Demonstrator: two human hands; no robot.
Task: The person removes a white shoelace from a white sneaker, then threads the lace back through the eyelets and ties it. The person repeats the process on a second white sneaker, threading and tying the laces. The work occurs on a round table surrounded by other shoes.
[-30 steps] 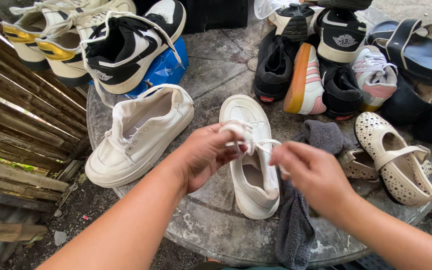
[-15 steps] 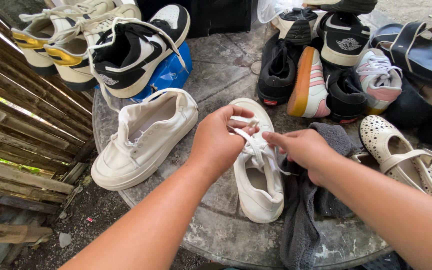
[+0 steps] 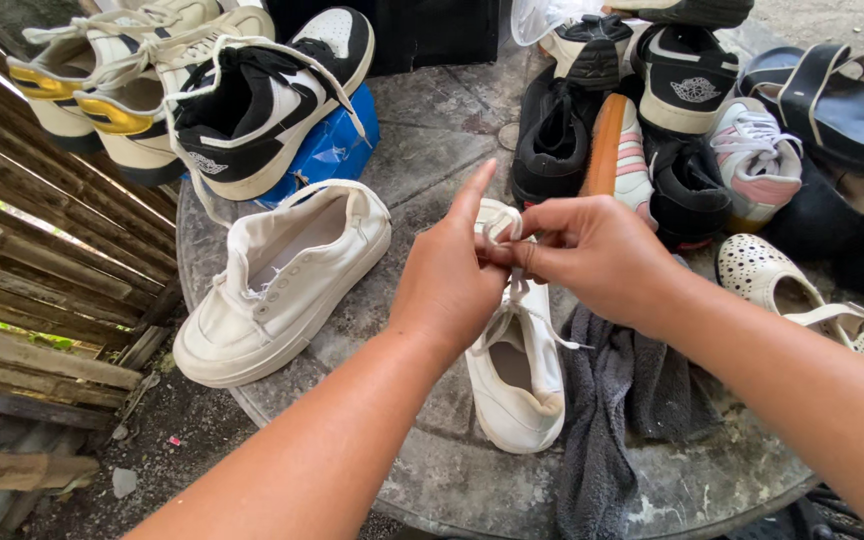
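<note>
At the left edge of the round table (image 3: pixel 432 130), past the wooden slats (image 3: pixel 32 300), the unlaced white sneaker (image 3: pixel 282 285) lies on its side, clear of your work. Toward the centre, your left hand (image 3: pixel 447 285) pinches the white lace (image 3: pixel 512 300) above the second white sneaker (image 3: pixel 517 375), which sits upright beside the grey cloth (image 3: pixel 612 400). Your right hand (image 3: pixel 597 255) meets the left, fingers closed on the same lace; the two hands touch. To do this well, you keep both ends taut and level, draw them evenly, and steady the shoe so it does not tip. At the right, the pile of dark shoes (image 3: pixel 672 110) and the perforated cream sandal (image 3: pixel 782 285) lie apart from your hands.
</note>
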